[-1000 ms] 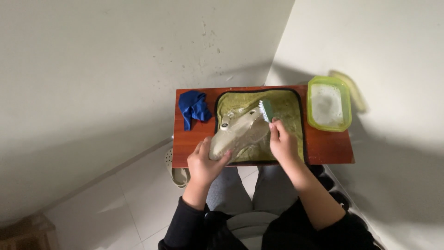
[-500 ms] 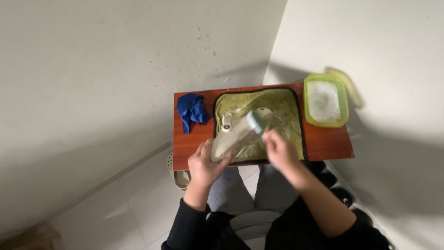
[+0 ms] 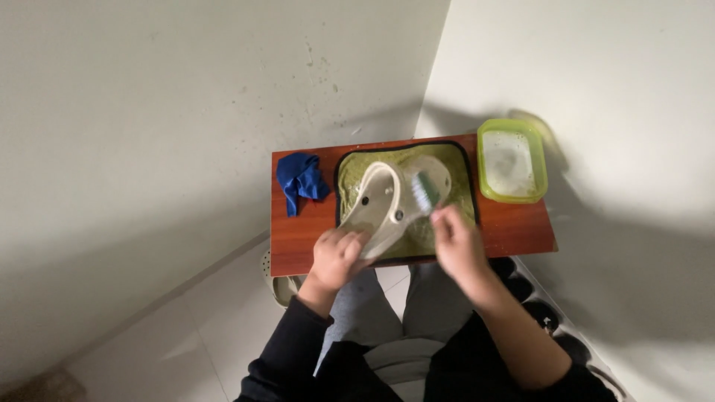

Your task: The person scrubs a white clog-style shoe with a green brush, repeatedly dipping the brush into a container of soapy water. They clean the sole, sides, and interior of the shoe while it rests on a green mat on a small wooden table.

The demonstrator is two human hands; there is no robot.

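Since half a second ago, the brush (image 3: pixel 426 190) has swung left onto the pale, smooth rubber clog (image 3: pixel 387 205), which now lies tilted, long axis running near-left to far-right on the green mat (image 3: pixel 462 167). Left hand (image 3: pixel 337 257) clamps the clog's near end; right hand (image 3: pixel 456 242), just right of it, is curled around the brush handle. A crumpled blue cloth (image 3: pixel 301 180) and green-rimmed tub (image 3: pixel 512 160) flank them on the reddish tabletop (image 3: pixel 521 231).
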